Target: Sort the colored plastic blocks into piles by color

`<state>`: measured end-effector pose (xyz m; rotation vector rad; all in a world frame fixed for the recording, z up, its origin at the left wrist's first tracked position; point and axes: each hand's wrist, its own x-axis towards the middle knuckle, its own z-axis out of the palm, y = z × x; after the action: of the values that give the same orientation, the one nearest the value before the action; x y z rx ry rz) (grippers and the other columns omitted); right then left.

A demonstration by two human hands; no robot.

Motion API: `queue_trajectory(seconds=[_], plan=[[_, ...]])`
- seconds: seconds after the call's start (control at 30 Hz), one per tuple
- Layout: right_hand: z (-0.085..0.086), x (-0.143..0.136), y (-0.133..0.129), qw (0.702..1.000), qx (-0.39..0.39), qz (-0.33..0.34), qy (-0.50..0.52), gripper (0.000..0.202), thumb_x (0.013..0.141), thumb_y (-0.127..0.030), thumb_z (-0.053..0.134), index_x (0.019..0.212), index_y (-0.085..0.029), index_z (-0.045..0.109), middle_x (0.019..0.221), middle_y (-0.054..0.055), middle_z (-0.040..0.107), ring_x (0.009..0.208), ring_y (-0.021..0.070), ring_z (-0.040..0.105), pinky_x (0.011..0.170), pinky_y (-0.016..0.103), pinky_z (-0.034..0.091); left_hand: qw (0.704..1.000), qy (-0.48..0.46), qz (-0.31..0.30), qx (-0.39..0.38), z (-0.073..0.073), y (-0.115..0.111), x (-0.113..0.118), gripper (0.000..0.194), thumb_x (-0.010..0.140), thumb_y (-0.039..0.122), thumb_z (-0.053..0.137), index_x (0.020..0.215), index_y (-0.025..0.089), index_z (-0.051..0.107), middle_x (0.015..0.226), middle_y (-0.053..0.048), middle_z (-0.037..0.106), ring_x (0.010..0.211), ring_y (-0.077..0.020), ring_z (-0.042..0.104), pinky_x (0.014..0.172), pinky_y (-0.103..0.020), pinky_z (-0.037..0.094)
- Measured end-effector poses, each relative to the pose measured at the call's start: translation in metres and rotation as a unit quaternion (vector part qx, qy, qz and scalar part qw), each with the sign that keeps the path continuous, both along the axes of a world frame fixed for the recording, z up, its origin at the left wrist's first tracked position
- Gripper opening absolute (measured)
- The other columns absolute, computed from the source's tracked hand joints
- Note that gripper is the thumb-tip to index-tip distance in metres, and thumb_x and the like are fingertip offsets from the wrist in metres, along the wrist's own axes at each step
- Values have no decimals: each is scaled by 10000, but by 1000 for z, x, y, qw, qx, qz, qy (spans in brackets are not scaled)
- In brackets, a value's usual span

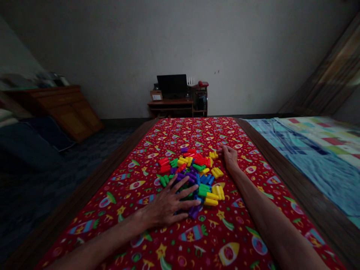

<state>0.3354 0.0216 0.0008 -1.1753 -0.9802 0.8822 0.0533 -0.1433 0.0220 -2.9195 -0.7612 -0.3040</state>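
Left hand [168, 203] lower centre of frame, palm down, fingers spread wide over the near-left side of the pile [201, 177]. Released, by the look of it: no piece visibly gripped, though the palm hides what lies beneath. Purple piece [194, 212] shows between index tip and thumb tip. Light, flat pressure would suit; these short plastic tubes look smooth and likely to roll or skid if pushed hard.

Pile sits at frame centre, loose: purple, green and blue mixed through the middle, several yellow along its right side. Yellow pair [211, 199] just right of the left fingertips. Red pieces [164, 165] at the pile's upper left. Pieces overlap, so judge that working from the rim disturbs less than digging into the middle.

Right hand [229, 155] right of centre, beyond the pile's middle, fingers pointing left at yellow pieces [213, 155]. Contact and grip: cannot tell, fingers too small and dim. Fingertip pinch, one piece at a time, seems safest; forearm best held clear to the right, as now.

Red printed cloth [225, 230] underneath, lying fairly flat; dragging could ruck it, so better to lift. Brown edge [282, 168] right. Bed [315, 150] beyond, right of frame. Farther off, upper centre: desk [171, 106], monitor [172, 85].
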Motion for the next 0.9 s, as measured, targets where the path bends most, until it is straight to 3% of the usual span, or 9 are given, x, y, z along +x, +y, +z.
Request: queue_trajectory(seconds=[0.2,0.3,0.37,0.43,0.53,0.63,0.7,0.77,0.9], plan=[[-2,1,2,1000,0,7,27,406,670,-548,632,786,-159,652,599,17,661,487,128,605,474,236,497,999,-38,-7,7,5,71,55,510,930,445,514,1425,389,404,1533,-5,375,1448,-294,226,1169,-592,65],[-3,0,2,999,2,11,51,403,672,-541,623,807,-162,646,612,13,657,472,130,602,447,241,492,997,-75,20,-7,18,89,60,466,961,466,426,1417,368,426,1521,-16,398,1436,-267,268,1179,-563,64],[-4,0,2,999,4,11,53,399,680,-535,615,812,-160,646,617,14,657,464,127,598,442,237,490,992,-109,65,-10,25,94,41,462,986,461,334,1423,342,426,1524,-20,395,1438,-253,262,1186,-544,55],[-5,0,3,999,5,6,43,403,692,-536,600,818,-157,652,620,18,660,459,121,592,448,235,490,975,-160,153,-5,24,99,7,499,1002,438,219,1436,291,417,1531,-39,383,1436,-240,266,1189,-527,76],[-9,2,6,1000,8,-13,24,415,705,-534,574,835,-151,665,650,36,677,511,138,612,482,245,501,922,-242,302,-33,2,106,-47,613,986,468,93,1447,193,389,1493,-99,430,1412,-229,321,1179,-503,183],[-13,4,11,998,21,-57,20,400,687,-505,573,863,-158,666,789,65,714,692,183,665,578,276,536,871,-296,379,-100,-29,110,-65,684,964,527,95,1448,122,359,1480,-158,428,1387,-240,369,1157,-470,274],[-14,5,14,996,32,-76,26,403,675,-481,569,905,-163,662,903,81,719,816,202,673,661,299,554,860,-321,377,-119,-43,110,-50,660,967,524,129,1454,129,337,1490,-163,410,1397,-244,350,1158,-483,267],[-13,5,15,996,36,-72,32,424,676,-472,559,952,-166,659,974,91,714,877,207,668,722,314,556,863,-345,353,-107,-47,109,-19,609,980,489,143,1447,152,342,1477,-152,426,1404,-241,331,1172,-508,215],[-11,5,13,997,18,-68,19,473,697,-482,546,1008,-151,677,1003,106,721,905,225,665,794,348,538,887,-369,259,-97,-36,109,39,543,998,450,168,1457,209,329,1496,-91,410,1437,-192,253,1198,-451,172]])
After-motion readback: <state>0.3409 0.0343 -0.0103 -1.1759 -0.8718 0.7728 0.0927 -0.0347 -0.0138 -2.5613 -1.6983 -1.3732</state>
